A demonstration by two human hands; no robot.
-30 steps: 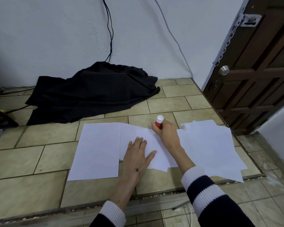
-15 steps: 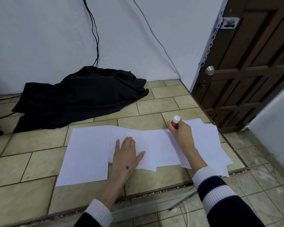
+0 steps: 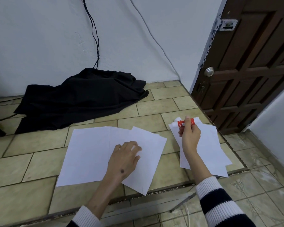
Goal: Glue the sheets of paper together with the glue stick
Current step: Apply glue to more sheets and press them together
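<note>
Several white sheets (image 3: 88, 154) lie overlapped on the tiled ledge, the rightmost one (image 3: 151, 145) tilted. My left hand (image 3: 123, 159) rests on them where the sheets overlap, its fingers bent and blurred. My right hand (image 3: 189, 136) grips a red glue stick (image 3: 181, 124) sideways, its white ends sticking out to both sides. It is raised over a separate stack of loose white sheets (image 3: 208, 148) to the right. A gap of bare tile separates the two groups of paper.
A crumpled black cloth (image 3: 82, 99) lies behind the sheets by the wall. Cables (image 3: 95, 38) hang down the wall. A dark wooden door (image 3: 252, 63) stands at the right. The ledge's front edge (image 3: 154, 192) drops to a lower floor.
My right hand lifted the glue stick off the overlapped sheets, turned it sideways and moved right over the loose stack. My left hand slid right, and the rightmost sheet now lies tilted.
</note>
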